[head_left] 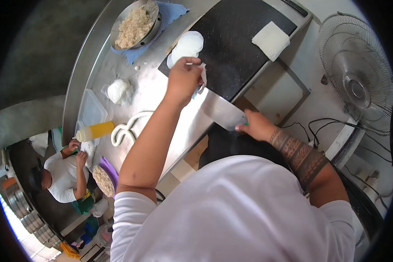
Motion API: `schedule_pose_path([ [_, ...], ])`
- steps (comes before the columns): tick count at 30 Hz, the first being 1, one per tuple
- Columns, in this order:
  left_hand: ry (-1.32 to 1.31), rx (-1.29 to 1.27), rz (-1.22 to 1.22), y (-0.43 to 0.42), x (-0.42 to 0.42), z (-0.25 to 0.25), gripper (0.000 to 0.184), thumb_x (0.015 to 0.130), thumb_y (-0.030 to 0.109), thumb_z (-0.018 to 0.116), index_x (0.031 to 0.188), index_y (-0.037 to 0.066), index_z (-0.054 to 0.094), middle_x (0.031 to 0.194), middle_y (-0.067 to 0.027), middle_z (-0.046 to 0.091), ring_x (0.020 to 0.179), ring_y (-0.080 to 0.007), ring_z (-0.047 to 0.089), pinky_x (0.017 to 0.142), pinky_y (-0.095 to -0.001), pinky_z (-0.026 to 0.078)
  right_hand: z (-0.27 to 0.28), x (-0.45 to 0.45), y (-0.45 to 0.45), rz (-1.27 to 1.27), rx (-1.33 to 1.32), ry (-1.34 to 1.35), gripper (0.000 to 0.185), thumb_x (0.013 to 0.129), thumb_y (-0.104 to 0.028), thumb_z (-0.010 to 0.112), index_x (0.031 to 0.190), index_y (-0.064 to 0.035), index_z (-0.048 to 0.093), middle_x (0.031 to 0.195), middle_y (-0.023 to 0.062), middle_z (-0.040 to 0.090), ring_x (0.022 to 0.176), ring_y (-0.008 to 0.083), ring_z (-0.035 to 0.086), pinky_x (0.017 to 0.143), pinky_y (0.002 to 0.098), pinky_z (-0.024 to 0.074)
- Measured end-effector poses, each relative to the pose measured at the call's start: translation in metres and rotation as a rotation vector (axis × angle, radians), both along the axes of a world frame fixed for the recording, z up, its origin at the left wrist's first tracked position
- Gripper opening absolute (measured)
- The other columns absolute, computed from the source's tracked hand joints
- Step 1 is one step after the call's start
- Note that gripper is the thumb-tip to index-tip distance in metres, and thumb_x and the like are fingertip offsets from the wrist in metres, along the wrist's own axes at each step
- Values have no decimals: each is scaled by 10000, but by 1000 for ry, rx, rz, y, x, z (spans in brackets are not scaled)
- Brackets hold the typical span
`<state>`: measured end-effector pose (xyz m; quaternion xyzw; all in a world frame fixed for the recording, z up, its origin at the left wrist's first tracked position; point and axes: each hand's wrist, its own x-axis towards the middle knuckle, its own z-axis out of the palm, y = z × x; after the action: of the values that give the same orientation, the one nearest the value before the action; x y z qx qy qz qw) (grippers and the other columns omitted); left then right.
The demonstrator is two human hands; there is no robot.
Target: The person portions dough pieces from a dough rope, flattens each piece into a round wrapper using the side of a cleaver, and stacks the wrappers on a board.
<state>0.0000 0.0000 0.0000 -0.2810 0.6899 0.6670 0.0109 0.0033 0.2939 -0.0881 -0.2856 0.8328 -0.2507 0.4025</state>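
My right hand (256, 125) grips a cleaver (222, 110) by its handle, a little green showing at the fingers. The broad blade points left toward my left hand (187, 78). That hand is closed on a thin white dough round (203, 77), seen nearly edge-on and partly hidden by the fingers. Just beyond it, overlapping white dough rounds (188, 45) lie on the left edge of a black board (236, 48). A long dough rope (127, 127) curls on the steel table (150, 94), partly behind my left forearm.
A bowl of chunky filling (137, 27) rests on a blue cloth. White squares (271, 40) are stacked at the board's right. Left are a wrapped dough ball (119, 91), clear container (94, 108) and yellow squeeze bottle (96, 130). A co-worker (65, 174) sits beyond; a fan (356, 83) stands right.
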Motion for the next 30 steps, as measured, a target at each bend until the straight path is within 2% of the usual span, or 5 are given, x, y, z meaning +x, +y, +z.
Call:
schedule_pose_path([
  [6, 308, 21, 109, -26, -60, 67, 250, 992, 101, 678, 1221, 18, 625, 990, -65, 689, 875, -169, 666, 815, -357, 564, 9, 10, 35, -102, 22, -45, 584, 928, -454, 820, 1157, 44, 620, 1065, 274, 744, 1031, 445, 729, 902, 508, 573],
  [15, 212, -582, 385, -121, -115, -132, 230, 1000, 94, 677, 1202, -16, 667, 1005, -119, 741, 793, -181, 704, 752, -314, 600, 26, 7, 37, -176, 90, -101, 579, 912, -440, 837, 1168, 39, 636, 1071, 266, 744, 1035, 446, 726, 906, 500, 569],
  [19, 294, -661, 466, -80, -22, -95, 215, 974, 126, 711, 1153, 6, 718, 970, -103, 758, 869, -199, 723, 806, -339, 565, 21, 0, 34, -190, -56, -56, 549, 926, -386, 831, 1208, 45, 638, 1107, 271, 739, 1069, 442, 720, 930, 486, 563],
  [25, 55, -1042, 581, -15, 183, -118, 628, 851, 201, 893, 1358, -3, 584, 1232, -163, 635, 1065, -284, 626, 958, -411, 512, 27, -19, -20, -90, -243, -123, 500, 968, -276, 787, 1301, 52, 609, 1112, 265, 743, 1073, 431, 723, 924, 467, 559],
  [30, -148, -948, 691, -8, 222, -139, 615, 800, 204, 933, 1279, -2, 606, 1151, -155, 650, 1058, -312, 625, 965, -439, 508, 34, -18, -97, 330, -244, 217, 349, 1001, -180, 692, 1268, 21, 591, 997, 258, 736, 942, 475, 715, 810, 530, 565],
])
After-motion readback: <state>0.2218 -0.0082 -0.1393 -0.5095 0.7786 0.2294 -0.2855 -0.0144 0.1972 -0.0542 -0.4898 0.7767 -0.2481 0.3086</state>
